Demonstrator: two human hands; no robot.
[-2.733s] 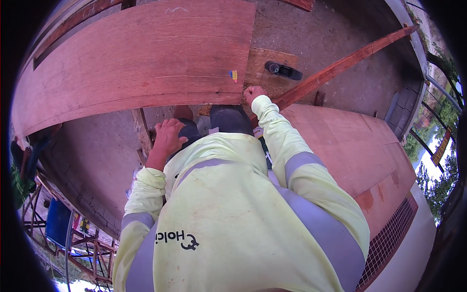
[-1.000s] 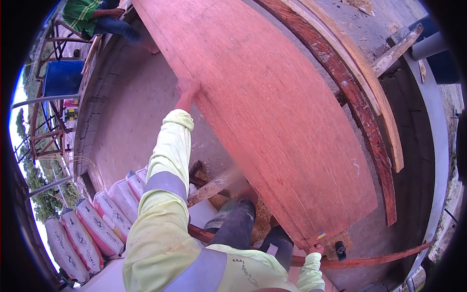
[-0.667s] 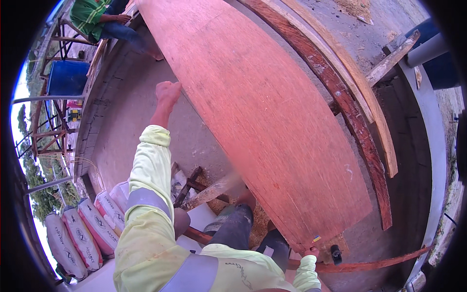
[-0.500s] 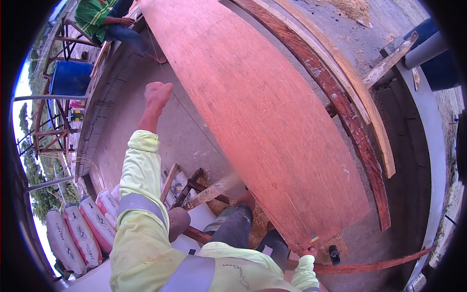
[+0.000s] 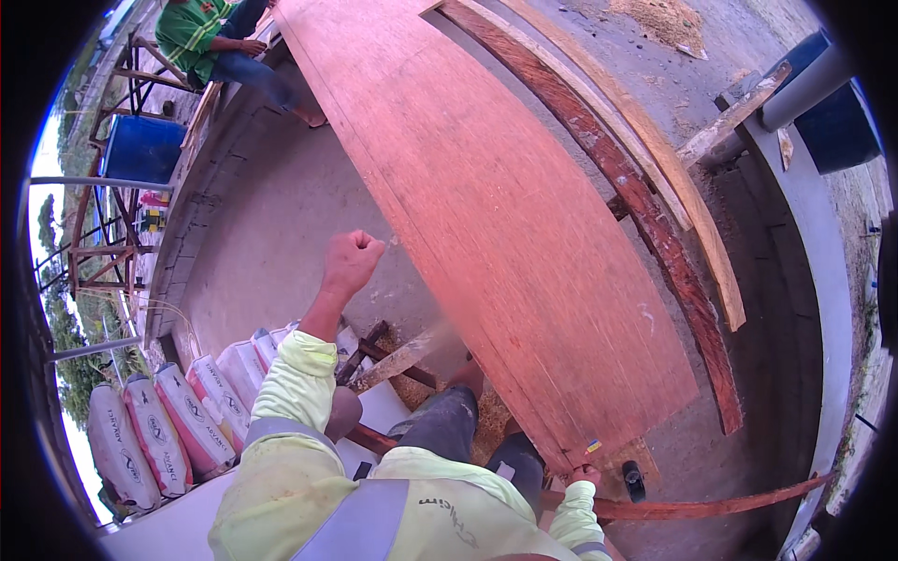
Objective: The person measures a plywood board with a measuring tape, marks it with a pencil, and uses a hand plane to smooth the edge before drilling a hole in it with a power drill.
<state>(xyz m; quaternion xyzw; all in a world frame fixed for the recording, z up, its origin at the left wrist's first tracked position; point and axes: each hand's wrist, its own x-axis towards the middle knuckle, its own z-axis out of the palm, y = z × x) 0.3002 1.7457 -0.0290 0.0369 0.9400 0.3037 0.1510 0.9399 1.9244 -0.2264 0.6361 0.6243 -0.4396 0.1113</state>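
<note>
A long reddish plywood sheet [image 5: 505, 215] runs from the far left down toward me, with a thin dark line along its left edge. My left hand [image 5: 354, 262] is a closed fist above the floor, just left of that edge; anything inside it is hidden. At the sheet's near end, my right hand [image 5: 585, 475] has its fingers closed at the corner, and what they hold cannot be made out. Beside those fingers, a small yellow and blue piece [image 5: 594, 447] lies on the plywood. A black object [image 5: 634, 480] sits to the right of this hand.
Along the sheet's right side lie red-brown and pale timber planks [image 5: 645, 220]. A person in green [image 5: 201, 37] sits at the far left end. Several filled sacks [image 5: 192, 421] stand at lower left. Blue barrels [image 5: 140, 148] stand on both sides. Wood scraps [image 5: 402, 360] lie below the sheet.
My left fist has come nearer and to the right, toward the plywood edge. A thin string seen beside it earlier no longer shows. My right hand stays at the near corner.
</note>
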